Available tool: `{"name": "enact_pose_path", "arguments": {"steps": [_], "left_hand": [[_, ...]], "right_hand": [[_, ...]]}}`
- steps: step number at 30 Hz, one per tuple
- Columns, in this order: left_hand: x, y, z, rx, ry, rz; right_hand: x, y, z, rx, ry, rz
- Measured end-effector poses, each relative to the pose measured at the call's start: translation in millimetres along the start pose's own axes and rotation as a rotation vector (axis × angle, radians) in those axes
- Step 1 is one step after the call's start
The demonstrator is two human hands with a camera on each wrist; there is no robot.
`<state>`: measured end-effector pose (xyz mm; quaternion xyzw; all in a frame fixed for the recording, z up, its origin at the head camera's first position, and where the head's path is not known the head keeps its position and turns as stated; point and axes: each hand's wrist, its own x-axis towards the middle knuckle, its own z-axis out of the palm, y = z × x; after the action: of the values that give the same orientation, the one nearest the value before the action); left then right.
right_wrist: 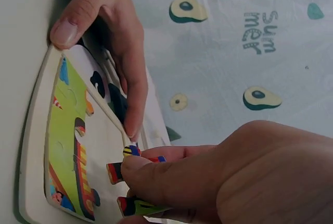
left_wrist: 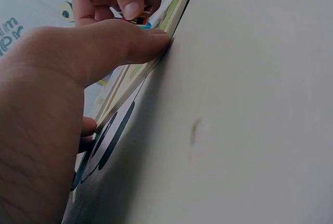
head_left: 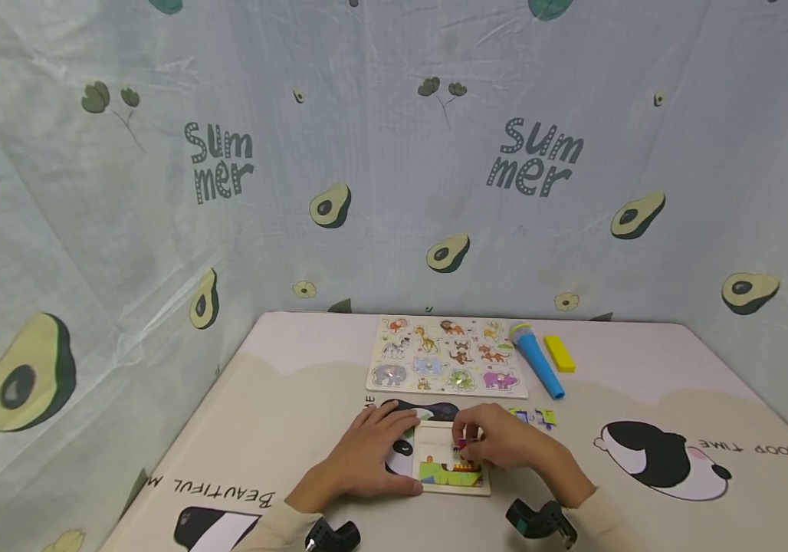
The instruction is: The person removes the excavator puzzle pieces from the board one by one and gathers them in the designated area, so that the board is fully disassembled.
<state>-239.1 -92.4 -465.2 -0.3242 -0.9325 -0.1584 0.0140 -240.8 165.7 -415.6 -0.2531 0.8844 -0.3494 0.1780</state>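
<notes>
— Avocado-print cloth hangs behind the table (head_left: 284,399). What's on it?

— One animal peg board (head_left: 445,356) at the far edge, one blue toy microphone (head_left: 537,359), one yellow block (head_left: 559,353), and a few loose puzzle pieces (head_left: 533,416) just right of my hands.

— And your two hands?

— One small puzzle tray (head_left: 451,458) lies in front of me, partly filled along its near edge. My left hand (head_left: 366,458) lies flat with straight fingers, thumb pressing the tray's near left corner. My right hand (head_left: 504,443) curls over the tray and pinches one striped puzzle piece (right_wrist: 136,168) between thumb and fingertips, held just above the tray's bare part.
</notes>
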Motion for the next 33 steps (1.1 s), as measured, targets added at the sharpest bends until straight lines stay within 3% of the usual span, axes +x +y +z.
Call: {"name": "enact_pose_path", "arguments": {"steps": [7, 16, 23, 33], "left_hand": [[0.1, -0.1, 0.9, 0.005, -0.001, -0.004], [-0.9, 0.1, 3.1, 0.0, -0.009, 0.008], [0.5, -2.0, 2.3, 0.014, 0.004, 0.003], [-0.1, -0.9, 2.6, 0.024, 0.023, 0.012]], "right_hand": [[-5.3, 2.9, -8.1, 0.063, 0.011, 0.018], [-25.1, 21.8, -39.8, 0.064, 0.095, 0.012], [-36.2, 42.1, -61.9, 0.068, 0.131, 0.106], [-51.3, 65.7, -74.5, 0.1, 0.164, 0.193]]}}
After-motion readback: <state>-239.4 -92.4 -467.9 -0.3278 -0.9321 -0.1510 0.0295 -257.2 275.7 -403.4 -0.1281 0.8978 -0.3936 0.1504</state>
